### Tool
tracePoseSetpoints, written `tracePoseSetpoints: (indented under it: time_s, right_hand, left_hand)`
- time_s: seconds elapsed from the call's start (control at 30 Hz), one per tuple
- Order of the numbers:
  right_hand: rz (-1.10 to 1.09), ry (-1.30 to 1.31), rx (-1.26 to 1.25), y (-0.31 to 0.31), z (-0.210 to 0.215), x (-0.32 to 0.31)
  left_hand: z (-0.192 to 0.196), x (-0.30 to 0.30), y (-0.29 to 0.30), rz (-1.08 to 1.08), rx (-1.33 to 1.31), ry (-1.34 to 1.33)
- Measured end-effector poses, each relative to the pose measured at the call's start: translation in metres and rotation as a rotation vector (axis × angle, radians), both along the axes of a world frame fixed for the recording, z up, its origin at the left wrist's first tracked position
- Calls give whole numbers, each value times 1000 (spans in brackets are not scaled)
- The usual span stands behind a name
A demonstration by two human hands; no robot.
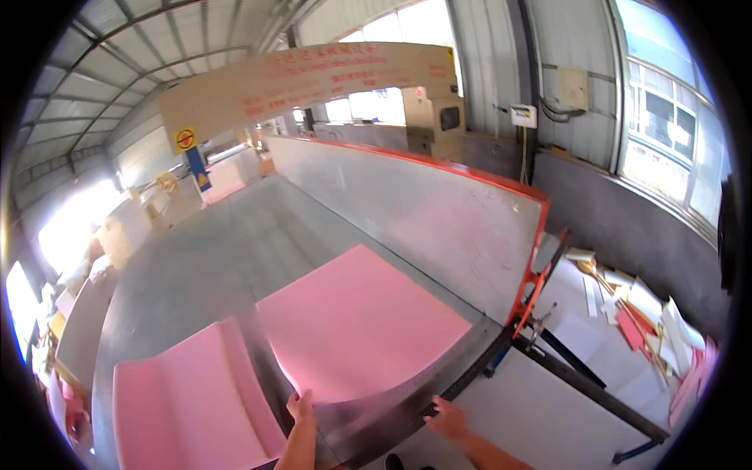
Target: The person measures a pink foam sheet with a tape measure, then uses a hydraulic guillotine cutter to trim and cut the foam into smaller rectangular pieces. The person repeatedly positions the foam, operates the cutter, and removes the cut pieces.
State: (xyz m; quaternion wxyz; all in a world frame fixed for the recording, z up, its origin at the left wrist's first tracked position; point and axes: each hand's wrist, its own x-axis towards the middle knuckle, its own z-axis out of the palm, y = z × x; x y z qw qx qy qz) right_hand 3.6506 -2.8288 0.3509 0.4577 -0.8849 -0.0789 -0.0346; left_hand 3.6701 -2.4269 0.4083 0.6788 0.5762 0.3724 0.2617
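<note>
A large square pink foam sheet (pixel 364 325) lies on the grey metal table (pixel 211 243), its near edge lifted a little off the surface. At its near left corner, my left hand (pixel 300 409) is closed on the edge between thumb and fingers. My right hand (pixel 446 421) is beside the table's near rim, apart from the sheet, with thumb and fingers spread and nothing visible in them. To the left, more pink foam sheets (pixel 176 399) overlap, their surfaces wavy.
A tall grey fence panel with a red frame (pixel 407 204) runs along the table's right side. Across the far end spans a beige machine beam (pixel 313 78). Foam and cardboard scraps (pixel 642 321) lie heaped on the floor at right, beyond a black metal leg frame (pixel 587 384).
</note>
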Motion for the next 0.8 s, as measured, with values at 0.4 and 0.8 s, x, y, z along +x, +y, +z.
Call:
tracePoseSetpoints:
  time_s: [0.4, 0.8]
  right_hand:
    - [765, -357, -202, 364, 118, 125]
    - [332, -164, 870, 342, 374, 178]
  left_hand:
    - [64, -36, -37, 393, -21, -623]
    - [7, 14, -50, 246, 272, -124]
